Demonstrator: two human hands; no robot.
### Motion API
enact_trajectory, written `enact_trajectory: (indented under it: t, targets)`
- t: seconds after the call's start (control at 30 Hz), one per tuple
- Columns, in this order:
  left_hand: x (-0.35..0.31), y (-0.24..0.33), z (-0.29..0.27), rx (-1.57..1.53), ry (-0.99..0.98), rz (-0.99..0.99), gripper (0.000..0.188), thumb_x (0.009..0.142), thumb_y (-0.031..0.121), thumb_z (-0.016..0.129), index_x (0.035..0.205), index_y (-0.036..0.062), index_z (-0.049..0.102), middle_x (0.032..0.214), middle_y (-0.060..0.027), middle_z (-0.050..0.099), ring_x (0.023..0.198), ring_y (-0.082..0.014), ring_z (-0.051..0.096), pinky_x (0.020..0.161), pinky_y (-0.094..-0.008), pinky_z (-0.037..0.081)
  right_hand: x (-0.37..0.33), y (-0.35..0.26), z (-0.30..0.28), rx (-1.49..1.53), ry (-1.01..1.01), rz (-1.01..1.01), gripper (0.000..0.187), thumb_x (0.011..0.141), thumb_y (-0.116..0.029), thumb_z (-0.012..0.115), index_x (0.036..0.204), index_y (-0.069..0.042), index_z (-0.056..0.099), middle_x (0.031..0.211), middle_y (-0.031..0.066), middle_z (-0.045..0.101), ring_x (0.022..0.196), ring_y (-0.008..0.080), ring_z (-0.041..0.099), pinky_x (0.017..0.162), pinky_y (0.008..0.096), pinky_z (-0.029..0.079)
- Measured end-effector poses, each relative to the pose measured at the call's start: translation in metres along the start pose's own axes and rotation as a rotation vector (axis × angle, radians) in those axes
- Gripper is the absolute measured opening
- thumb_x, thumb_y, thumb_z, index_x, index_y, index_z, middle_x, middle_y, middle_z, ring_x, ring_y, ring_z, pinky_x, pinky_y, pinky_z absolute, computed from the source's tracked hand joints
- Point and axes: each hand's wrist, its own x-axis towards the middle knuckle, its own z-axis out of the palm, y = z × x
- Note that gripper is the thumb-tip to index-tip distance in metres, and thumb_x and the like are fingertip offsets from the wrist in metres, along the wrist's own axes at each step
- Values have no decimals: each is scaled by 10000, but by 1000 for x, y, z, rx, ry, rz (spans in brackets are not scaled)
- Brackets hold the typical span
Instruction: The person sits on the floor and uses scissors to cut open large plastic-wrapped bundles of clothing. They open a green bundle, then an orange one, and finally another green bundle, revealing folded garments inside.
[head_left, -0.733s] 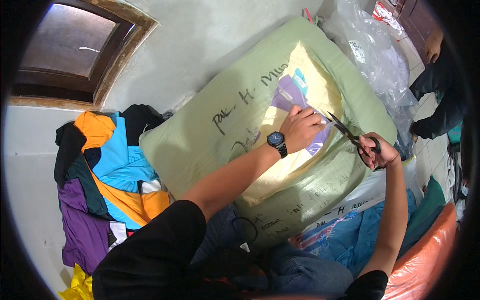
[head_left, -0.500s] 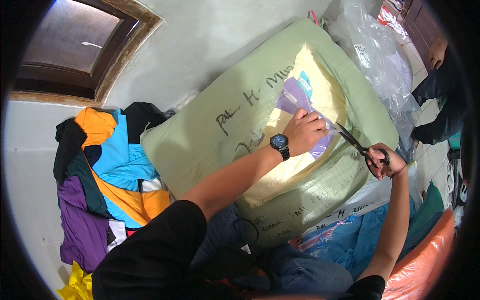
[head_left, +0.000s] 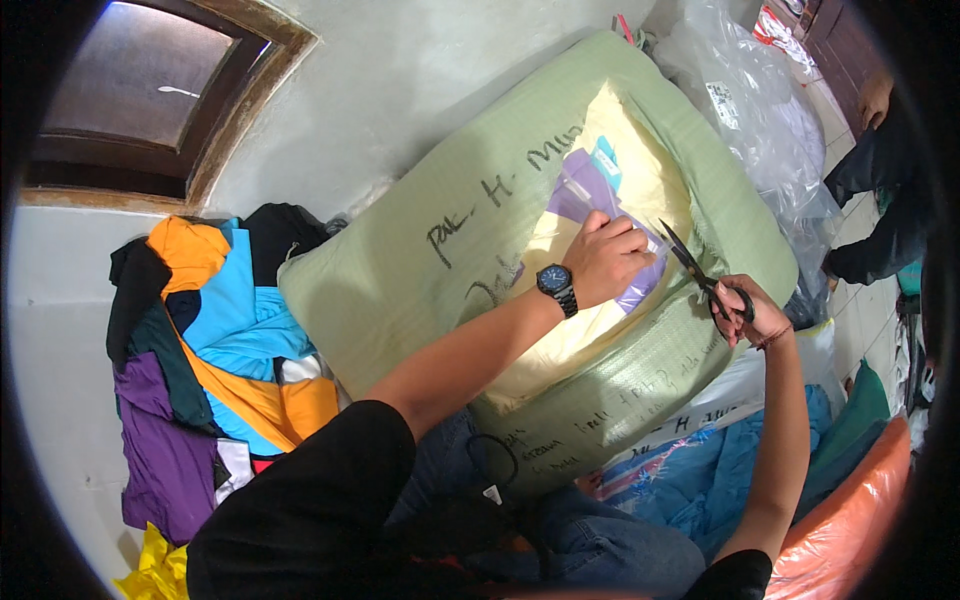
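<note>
A big pale green woven sack (head_left: 390, 260) lies before me, with a long opening cut in its top. Through the slit show pale yellow cloth (head_left: 610, 120) and a purple folded piece (head_left: 590, 185) under clear plastic, with a small turquoise piece (head_left: 606, 162) beside it. My left hand (head_left: 607, 262), wearing a black watch, is closed over the purple piece, its fingers pinching the clear plastic. In my right hand (head_left: 752, 310) are black-handled scissors (head_left: 690, 258), held by the finger loops. Their blades point up and left, close to my left fingertips.
At left, a heap of coloured clothes (head_left: 240, 320) lies by the wall below a wooden-framed window (head_left: 130, 90). Clear plastic bags (head_left: 740, 120) stand beyond the sack. Blue bundles (head_left: 690, 490) and an orange bag (head_left: 845, 510) are at lower right. Another person (head_left: 880, 200) is at far right.
My right hand has brought the scissors left and slightly up, so their tips are nearer my left hand. The left hand keeps its pinch with barely any shift.
</note>
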Motion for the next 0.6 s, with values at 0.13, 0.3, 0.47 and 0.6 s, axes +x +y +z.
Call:
enact_trajectory:
  t: [0.13, 0.3, 0.47, 0.6]
  targets:
    - [2, 0, 0, 5, 11, -5, 145, 754, 123, 742, 871, 199, 783, 823, 79, 590, 858, -126, 569, 819, -353, 355, 10, -2, -2, -32, -83, -84, 500, 911, -498, 740, 824, -42, 557, 534, 19, 525, 415, 114, 535, 397, 274, 478]
    - [3, -4, -4, -22, 61, -38, 158, 756, 118, 739, 865, 223, 785, 828, 86, 596, 849, -122, 572, 827, -344, 348, 15, -4, -9, -142, -90, -115, 466, 924, -462, 739, 814, -51, 550, 538, 15, 525, 414, 102, 537, 397, 278, 482]
    - [-1, -2, -10, -14, 27, -18, 177, 741, 114, 737, 866, 228, 786, 832, 88, 597, 855, -127, 569, 824, -344, 339, 30, -21, -1, -67, -122, -22, 486, 927, -479, 729, 811, -44, 546, 545, 19, 528, 422, 106, 537, 390, 276, 471]
    - [-2, 0, -10, -40, 25, -36, 192, 736, 108, 738, 884, 222, 785, 834, 88, 599, 859, -126, 569, 825, -345, 337, 44, -36, 8, -111, -95, -64, 502, 937, -509, 702, 807, -49, 549, 544, 25, 531, 411, 108, 521, 393, 272, 472]
